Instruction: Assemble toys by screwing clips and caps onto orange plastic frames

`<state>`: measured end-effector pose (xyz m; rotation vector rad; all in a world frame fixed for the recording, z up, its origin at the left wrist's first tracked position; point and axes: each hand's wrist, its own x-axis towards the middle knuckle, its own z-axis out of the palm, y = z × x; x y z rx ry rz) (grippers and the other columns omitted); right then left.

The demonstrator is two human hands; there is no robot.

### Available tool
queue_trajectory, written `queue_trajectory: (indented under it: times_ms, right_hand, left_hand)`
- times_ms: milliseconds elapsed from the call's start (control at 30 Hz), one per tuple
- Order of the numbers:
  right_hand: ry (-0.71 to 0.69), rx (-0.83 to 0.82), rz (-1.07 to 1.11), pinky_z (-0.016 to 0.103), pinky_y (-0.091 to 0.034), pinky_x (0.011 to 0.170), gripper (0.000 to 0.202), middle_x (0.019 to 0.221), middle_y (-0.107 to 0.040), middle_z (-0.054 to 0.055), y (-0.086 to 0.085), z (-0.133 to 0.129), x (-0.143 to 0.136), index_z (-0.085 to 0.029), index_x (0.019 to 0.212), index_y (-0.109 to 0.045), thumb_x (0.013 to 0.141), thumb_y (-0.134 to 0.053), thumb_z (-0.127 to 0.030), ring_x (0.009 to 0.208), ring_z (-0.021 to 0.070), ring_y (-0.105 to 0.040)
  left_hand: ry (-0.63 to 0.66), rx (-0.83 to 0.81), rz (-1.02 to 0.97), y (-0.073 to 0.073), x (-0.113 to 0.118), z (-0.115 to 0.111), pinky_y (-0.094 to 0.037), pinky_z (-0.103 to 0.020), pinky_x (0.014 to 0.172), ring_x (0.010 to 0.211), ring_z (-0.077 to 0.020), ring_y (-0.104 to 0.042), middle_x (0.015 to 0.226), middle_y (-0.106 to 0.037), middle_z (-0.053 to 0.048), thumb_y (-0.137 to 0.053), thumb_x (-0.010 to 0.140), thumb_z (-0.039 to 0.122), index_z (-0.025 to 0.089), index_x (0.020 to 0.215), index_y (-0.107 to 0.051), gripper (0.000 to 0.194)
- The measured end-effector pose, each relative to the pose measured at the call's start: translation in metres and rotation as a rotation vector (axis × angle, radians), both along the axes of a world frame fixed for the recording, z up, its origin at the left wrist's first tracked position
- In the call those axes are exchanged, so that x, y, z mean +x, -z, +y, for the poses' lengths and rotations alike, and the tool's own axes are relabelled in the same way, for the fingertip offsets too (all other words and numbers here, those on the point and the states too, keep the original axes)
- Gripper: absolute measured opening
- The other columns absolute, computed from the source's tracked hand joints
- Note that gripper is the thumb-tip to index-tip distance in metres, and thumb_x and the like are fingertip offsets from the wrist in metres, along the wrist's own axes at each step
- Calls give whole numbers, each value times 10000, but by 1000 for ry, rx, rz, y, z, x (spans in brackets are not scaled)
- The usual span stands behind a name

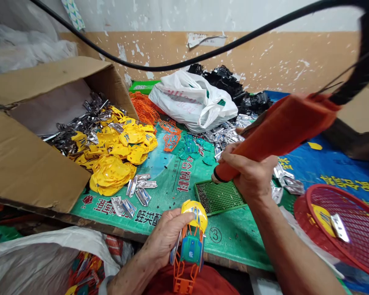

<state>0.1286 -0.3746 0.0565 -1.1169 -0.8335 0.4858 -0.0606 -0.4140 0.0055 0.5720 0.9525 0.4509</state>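
My left hand (169, 231) grips a toy-like assembly near the table's front edge. It has a yellow cap (194, 214), a green middle piece (191, 248) and an orange frame (184, 272), with silvery parts along its sides. My right hand (253, 174) is wrapped round a red-orange cloth-covered tool (273, 133), tilted down to the left. The tool's tip is over a green perforated tray (223, 196), beside small dark screws (203, 196) at the tray's left side.
Yellow pieces (110, 172) spill from a cardboard box (27, 164) at left. Silvery parts (143, 190) lie nearby. A white bag (192, 100) and black parts (223, 80) stand at the back. At right is a red basket (356, 217); a black cable (172, 65) hangs overhead.
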Motion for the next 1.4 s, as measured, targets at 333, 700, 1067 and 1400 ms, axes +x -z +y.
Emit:
queue_trajectory:
  times_ms: [333, 700, 1067, 1400]
  right_hand:
    - [6, -33, -36, 289, -487, 481, 153, 577, -596, -26, 11, 7, -5, -184, 538, -616, 500, -764, -187, 530, 133, -551]
    - [27, -58, -66, 286, -487, 491, 150, 616, -607, -16, 17, 9, -6, -173, 540, -627, 499, -770, -187, 551, 132, -552]
    - [22, -43, -82, 283, -476, 473, 171, 564, -590, -39, 18, 10, -8, -181, 577, -610, 495, -760, -177, 506, 127, -532]
    - [4, -8, -79, 292, -464, 481, 144, 564, -599, -29, 13, 8, -4, -184, 537, -615, 518, -756, -158, 508, 128, -537]
  left_hand:
    - [16, 0, -8, 2, -1, -1, -473, -203, 498, 517, -127, -614, 661, -709, -93, -720, 704, 321, 70, 831, -702, 281]
    - [23, -19, -34, 4, -1, 1, -467, -192, 491, 512, -120, -615, 670, -707, -91, -699, 732, 305, 70, 844, -696, 260]
    - [18, -14, -16, 1, 0, 0, -475, -198, 490, 499, -126, -611, 627, -699, -89, -745, 672, 326, 71, 770, -699, 277]
    - [17, -8, -40, 5, -1, 0, -451, -185, 470, 497, -116, -601, 647, -699, -87, -754, 660, 337, 64, 806, -709, 312]
